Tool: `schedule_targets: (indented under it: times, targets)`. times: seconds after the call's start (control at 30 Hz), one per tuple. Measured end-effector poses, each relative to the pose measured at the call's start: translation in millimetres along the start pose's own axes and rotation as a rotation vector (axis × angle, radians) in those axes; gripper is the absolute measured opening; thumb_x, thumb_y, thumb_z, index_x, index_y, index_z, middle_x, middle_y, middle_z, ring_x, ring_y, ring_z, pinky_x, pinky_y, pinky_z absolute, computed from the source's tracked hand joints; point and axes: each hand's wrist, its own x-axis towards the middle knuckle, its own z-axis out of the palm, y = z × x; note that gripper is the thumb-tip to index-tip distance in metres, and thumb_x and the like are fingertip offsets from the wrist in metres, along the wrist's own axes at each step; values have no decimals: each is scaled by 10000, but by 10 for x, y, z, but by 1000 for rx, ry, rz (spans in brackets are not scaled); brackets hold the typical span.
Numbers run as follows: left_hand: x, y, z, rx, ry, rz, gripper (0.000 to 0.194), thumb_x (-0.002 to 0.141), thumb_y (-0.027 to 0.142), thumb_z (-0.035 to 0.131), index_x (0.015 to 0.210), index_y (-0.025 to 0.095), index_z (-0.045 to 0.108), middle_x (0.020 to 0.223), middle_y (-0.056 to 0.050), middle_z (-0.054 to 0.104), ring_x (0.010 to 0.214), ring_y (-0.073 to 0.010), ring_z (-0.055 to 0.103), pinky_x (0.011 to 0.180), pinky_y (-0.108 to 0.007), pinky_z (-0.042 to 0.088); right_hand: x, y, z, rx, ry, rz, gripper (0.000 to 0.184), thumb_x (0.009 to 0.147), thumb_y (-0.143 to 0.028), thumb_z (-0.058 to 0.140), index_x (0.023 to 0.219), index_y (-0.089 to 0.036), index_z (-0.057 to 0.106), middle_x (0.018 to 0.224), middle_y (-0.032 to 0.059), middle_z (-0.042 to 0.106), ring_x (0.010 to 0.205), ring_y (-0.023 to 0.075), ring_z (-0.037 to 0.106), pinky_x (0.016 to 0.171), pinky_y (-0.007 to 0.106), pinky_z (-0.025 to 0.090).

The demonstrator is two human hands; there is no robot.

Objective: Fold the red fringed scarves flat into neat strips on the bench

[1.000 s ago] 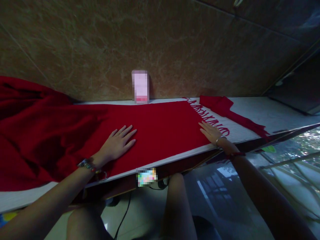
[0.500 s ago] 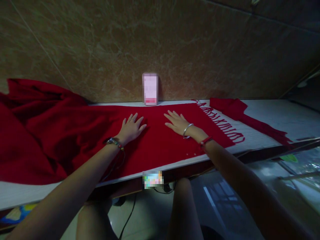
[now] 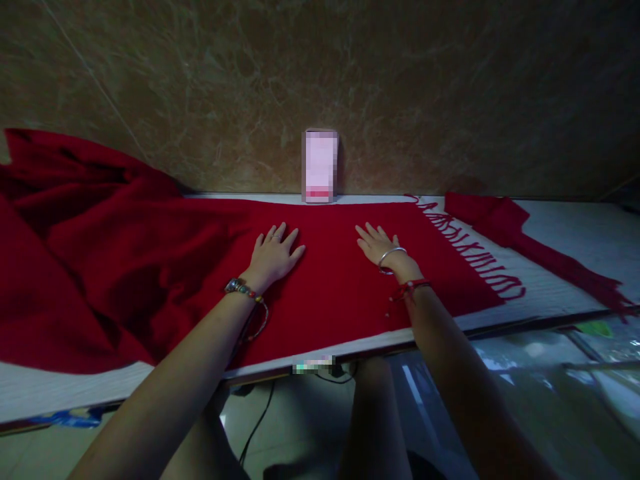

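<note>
A long red scarf (image 3: 325, 287) lies across the narrow white table, flat in the middle and bunched into loose folds on the left. Its right end carries a row of twisted fringe tassels. My left hand (image 3: 274, 257) rests palm down on the flat part, fingers spread, with a ring and a beaded bracelet showing. Further right, my right hand (image 3: 377, 245) also presses flat on the cloth with its fingers apart, a silver bangle at the wrist. Neither hand grips anything.
A phone (image 3: 320, 167) with a blurred screen leans against the brown marbled wall (image 3: 225, 87) behind the table. To the right of the fringe lies a separate red cloth piece (image 3: 530, 240). The white table's (image 3: 565, 287) front edge runs close to my legs; a dark cable (image 3: 257, 423) hangs below.
The whole view has shifted, so the scarf's fringed end and the phone appear further right. Both hands stay flat on the scarf; the right hand appears slightly further from the left one.
</note>
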Motion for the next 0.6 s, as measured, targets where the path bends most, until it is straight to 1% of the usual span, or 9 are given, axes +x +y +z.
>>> schedule_targets:
  times: [0.07, 0.1, 0.17, 0.23, 0.3, 0.37, 0.43, 0.5, 0.6]
  targets:
    - [5, -14, 13, -22, 76, -29, 563, 925, 479, 245, 1407, 209, 350, 1502, -107, 267, 1374, -304, 234, 1074, -526, 249, 22, 125, -2, 21, 53, 83, 524, 903, -427, 292, 1414, -322, 330, 1506, 51, 285, 1362, 355, 245, 1009, 707, 203]
    - [7, -19, 16, -28, 100, -55, 567, 925, 481, 240, 1409, 206, 347, 1504, -112, 263, 1374, -309, 231, 1073, -533, 249, 21, 150, -5, 24, 85, 101, 524, 901, -419, 299, 1413, -310, 338, 1502, 62, 294, 1360, 361, 246, 1008, 713, 196]
    - [10, -25, 13, -32, 91, -107, 579, 923, 490, 231, 1412, 200, 344, 1501, -116, 267, 1376, -325, 218, 1073, -555, 235, -1, 104, -14, 19, 129, 89, 531, 899, -397, 314, 1418, -286, 333, 1509, 73, 276, 1370, 358, 219, 1021, 707, 172]
    - [11, -24, 2, -33, 34, -142, 592, 920, 500, 227, 1414, 195, 341, 1500, -113, 270, 1379, -333, 202, 1079, -566, 213, -41, -62, -19, 13, 133, 24, 541, 901, -366, 317, 1432, -270, 302, 1529, 65, 220, 1389, 338, 163, 1045, 684, 150]
    - [7, -18, -11, -44, -1, -163, 606, 916, 506, 229, 1423, 187, 324, 1512, -112, 237, 1386, -331, 178, 1090, -556, 194, -80, -301, -18, 28, 87, -77, 544, 904, -347, 309, 1442, -277, 273, 1542, 44, 176, 1402, 312, 122, 1065, 656, 140]
    - [-3, -15, -22, -60, 21, -190, 616, 915, 498, 229, 1432, 169, 301, 1524, -118, 192, 1395, -325, 141, 1100, -544, 176, -100, -551, -15, 49, 18, -190, 543, 906, -351, 308, 1444, -290, 262, 1545, 28, 163, 1406, 296, 112, 1076, 638, 131]
    - [-15, -20, -29, -73, 66, -222, 605, 923, 461, 216, 1434, 145, 290, 1525, -129, 181, 1399, -317, 126, 1106, -533, 170, -90, -767, -19, 54, -38, -273, 547, 907, -361, 308, 1446, -289, 255, 1545, 23, 161, 1407, 288, 109, 1079, 633, 117]
    - [-23, -32, -33, -84, 84, -230, 578, 930, 404, 198, 1433, 136, 291, 1515, -131, 214, 1398, -300, 149, 1108, -523, 174, -50, -929, -27, 43, -53, -308, 555, 907, -347, 307, 1452, -267, 241, 1548, 26, 144, 1410, 282, 93, 1082, 629, 103]
    - [-24, -52, -39, -94, 55, -201, 555, 928, 355, 194, 1427, 139, 304, 1502, -125, 258, 1389, -280, 194, 1109, -508, 183, 36, -1063, -13, 20, -56, -301, 561, 906, -300, 295, 1459, -226, 225, 1548, 43, 133, 1411, 271, 93, 1089, 614, 109]
